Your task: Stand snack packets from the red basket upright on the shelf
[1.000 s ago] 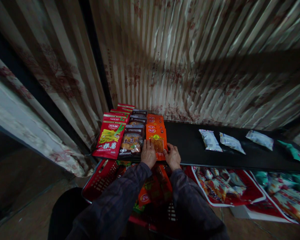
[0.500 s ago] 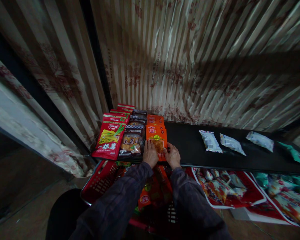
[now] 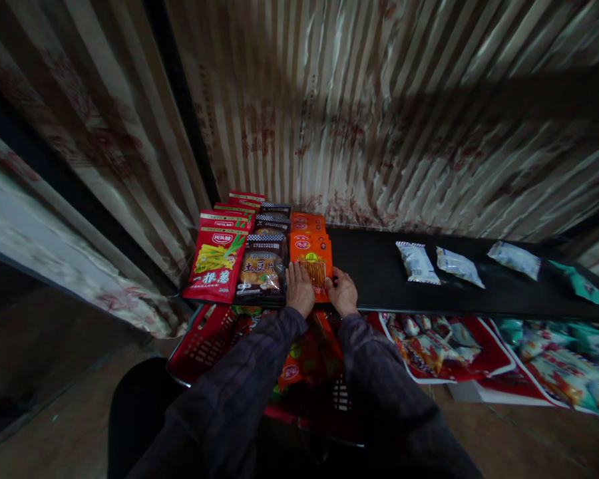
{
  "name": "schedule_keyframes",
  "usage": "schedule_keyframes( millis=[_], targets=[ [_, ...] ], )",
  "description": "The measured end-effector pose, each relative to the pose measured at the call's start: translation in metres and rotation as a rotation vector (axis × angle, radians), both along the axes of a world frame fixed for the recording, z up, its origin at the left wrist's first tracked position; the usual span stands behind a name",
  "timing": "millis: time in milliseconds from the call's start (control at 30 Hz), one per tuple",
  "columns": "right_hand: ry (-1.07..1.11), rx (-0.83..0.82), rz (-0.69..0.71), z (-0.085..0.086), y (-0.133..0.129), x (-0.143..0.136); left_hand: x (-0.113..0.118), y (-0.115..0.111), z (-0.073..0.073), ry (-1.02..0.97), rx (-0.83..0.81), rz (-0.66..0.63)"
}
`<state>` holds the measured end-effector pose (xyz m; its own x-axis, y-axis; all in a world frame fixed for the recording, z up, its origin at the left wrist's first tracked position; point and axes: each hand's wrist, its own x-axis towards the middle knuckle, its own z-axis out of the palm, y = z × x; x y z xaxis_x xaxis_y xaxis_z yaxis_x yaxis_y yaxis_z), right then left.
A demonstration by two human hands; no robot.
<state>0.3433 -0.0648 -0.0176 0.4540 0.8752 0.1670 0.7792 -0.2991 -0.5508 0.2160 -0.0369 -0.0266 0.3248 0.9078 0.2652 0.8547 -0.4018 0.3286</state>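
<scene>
An orange snack packet lies at the front of a stack of like packets on the black shelf. My left hand lies over its lower left part, fingers stretched out flat. At the lower right edge, my right hand has its thumb and bent fingers closed on the packet. Left of the orange stack are dark potato-slice packets, overlapping in a row. Beyond them, red packets with yellow sticks pictured on them overlap in the same way.
A red basket with orange packets stands under the shelf edge, below my arms. White packets and a green packet lie farther right on the shelf. Another red basket holds more snacks. A striped curtain hangs behind.
The view has tilted slightly, so the shelf sits higher in the picture. Both hands remain at the front orange packet, with little visible movement against it.
</scene>
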Motion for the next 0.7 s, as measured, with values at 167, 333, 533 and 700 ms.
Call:
schedule_keyframes(
  millis=[167, 333, 533, 700],
  targets=[
    [0.098, 0.112, 0.015, 0.005, -0.013, -0.005, -0.004, -0.014, 0.017, 0.054, -0.044, -0.074],
    [0.122, 0.280, 0.033, 0.008, -0.052, -0.020, -0.022, -0.046, 0.024, -0.078, 0.042, -0.237],
    [0.254, 0.153, 0.198, -0.029, -0.106, -0.044, -0.063, -0.102, -0.018, -0.150, -0.106, -0.466],
    [0.160, -0.177, 0.177, -0.067, -0.120, -0.060, -0.080, -0.109, -0.060, -0.080, -0.438, -0.078]
  ],
)
